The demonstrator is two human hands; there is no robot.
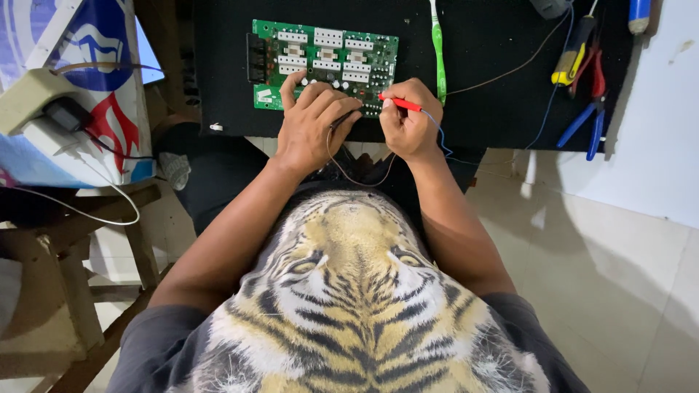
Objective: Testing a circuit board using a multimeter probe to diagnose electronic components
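Your left hand (312,120) curled on black probe (339,121), fingers resting on green circuit board (324,64). Your right hand (408,120) pinching red probe (399,103) at board's lower edge. Board flat on black bench (480,44).

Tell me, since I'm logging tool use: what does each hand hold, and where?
Right hand pinches a red probe mid-shaft; left hand grips a black probe, mostly hidden.
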